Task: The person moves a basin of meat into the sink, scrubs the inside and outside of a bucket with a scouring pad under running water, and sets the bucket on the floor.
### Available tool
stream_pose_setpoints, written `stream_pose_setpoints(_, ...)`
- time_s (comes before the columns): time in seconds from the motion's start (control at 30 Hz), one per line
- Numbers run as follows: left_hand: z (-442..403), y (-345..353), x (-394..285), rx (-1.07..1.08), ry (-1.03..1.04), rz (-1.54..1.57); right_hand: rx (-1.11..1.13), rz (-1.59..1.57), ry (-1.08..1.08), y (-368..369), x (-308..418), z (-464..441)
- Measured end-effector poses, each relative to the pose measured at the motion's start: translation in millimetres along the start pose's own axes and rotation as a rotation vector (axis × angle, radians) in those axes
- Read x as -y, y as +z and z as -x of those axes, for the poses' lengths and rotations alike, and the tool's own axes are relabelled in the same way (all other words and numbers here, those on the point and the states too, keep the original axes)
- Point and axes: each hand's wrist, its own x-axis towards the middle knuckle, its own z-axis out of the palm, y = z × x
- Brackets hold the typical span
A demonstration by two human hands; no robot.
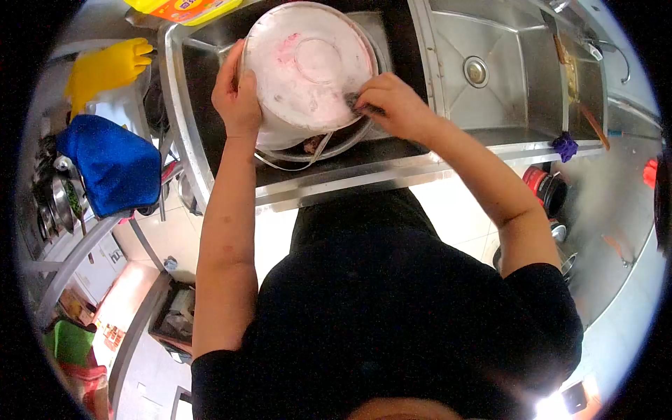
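Dark wad (351, 99) — partly behind right fingers (375, 85)

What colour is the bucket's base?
The bucket's base is white with pinkish-red marks, seen best in the head view, the only one here.

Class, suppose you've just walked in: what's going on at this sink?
A person at a metal sink has a white bucket tilted, base up, over a round metal bowl. The left hand grips the bucket's side; the right hand holds a dark scouring pad against the base, seemingly scrubbing it. Pinkish marks show on the base.
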Motion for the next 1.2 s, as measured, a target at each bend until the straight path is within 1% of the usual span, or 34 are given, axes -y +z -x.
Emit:
stream_pose_setpoints(0.03, 2, -3, 2, -0.003, -0.034, 0.074, -0.004, -0.010, 0.005, 6, 11, -6)
stream_pose_setpoints(0.1, 0, -10, 8, -0.001, -0.086, 0.219, -0.123, -0.179, -0.153, 32, 41, -37)
stream_pose_setpoints(0.17, 1, -9, -5, -0.004, -0.078, 0.095, -0.048, 0.009, -0.120, 40, 59, -94)
stream_pose_setpoints(0.2, 0, -7, -10, -0.003, -0.069, 0.040, -0.206, 0.016, -0.126, 44, 49, -113)
stream_pose_setpoints(0.27, 1, -7, -3, -0.011, -0.064, 0.069, -0.524, 0.044, -0.135, 42, 25, -144)
stream_pose_setpoints(0.37, -4, -13, 3, 0.010, -0.017, 0.032, -0.141, 0.023, 0.096, 32, 50, -109)
stream_pose_setpoints(0.4, -4, -13, 4, 0.009, 0.007, 0.009, -0.157, 0.002, -0.066, 52, 52, -90)
stream_pose_setpoints(0.47, -1, -13, -2, 0.012, 0.013, 0.001, -0.341, -0.110, -0.082, 47, 71, -99)
stream_pose_setpoints(0.5, 4, -13, -3, 0.008, -0.015, 0.008, -0.254, 0.019, -0.037, 49, 58, -118)
stream_pose_setpoints(0.57, 2, -11, -3, -0.004, -0.041, 0.026, -0.490, 0.043, -0.008, 53, 6, -164)
stream_pose_setpoints(0.63, -2, -13, -4, 0.001, 0.010, -0.041, -0.567, 0.205, 0.156, 23, -32, -169)
stream_pose_setpoints(0.7, -6, -8, -4, 0.019, 0.096, -0.057, -0.481, 0.220, 0.268, 21, -33, -162)
stream_pose_setpoints(0.73, -8, -8, 2, 0.009, 0.036, -0.029, -0.439, 0.232, 0.328, 18, -30, -154)
stream_pose_setpoints(0.77, -7, -12, 12, 0.004, -0.031, -0.003, -0.456, 0.198, 0.188, 35, -15, -154)
stream_pose_setpoints(0.8, -6, -13, 17, -0.003, -0.099, 0.020, -0.383, -0.007, 0.149, 41, 18, -151)
stream_pose_setpoints(0.83, -5, -11, 11, 0.002, -0.067, 0.003, -0.288, -0.029, 0.048, 47, 44, -147)
stream_pose_setpoints(0.9, -1, -14, -2, 0.010, 0.007, -0.036, -0.358, -0.078, -0.012, 42, 48, -140)
stream_pose_setpoints(0.93, -1, -13, 8, 0.029, -0.017, 0.068, -0.412, -0.045, 0.056, 42, 29, -142)
stream_pose_setpoints(0.97, 3, -13, 9, 0.022, -0.040, 0.075, -0.458, -0.006, 0.120, 38, 0, -145)
stream_pose_setpoints(1.0, 4, -14, 8, 0.016, -0.054, 0.081, -0.447, 0.028, 0.271, 17, -21, -138)
stream_pose_setpoints(1.03, 0, -13, 8, 0.009, -0.057, 0.091, -0.607, 0.157, 0.261, 21, -42, -123)
stream_pose_setpoints(1.07, 0, -13, 7, 0.010, -0.040, 0.034, -0.556, 0.175, 0.356, 19, -46, -110)
stream_pose_setpoints(1.1, -3, -13, 8, -0.012, -0.086, 0.054, -0.504, 0.189, 0.457, 20, -40, -96)
stream_pose_setpoints(1.17, -5, -11, 12, -0.039, -0.191, 0.096, -0.562, 0.174, 0.223, 43, -6, -75)
stream_pose_setpoints(1.2, -3, -7, -3, -0.045, -0.171, 0.122, -0.467, 0.063, 0.201, 51, 18, -67)
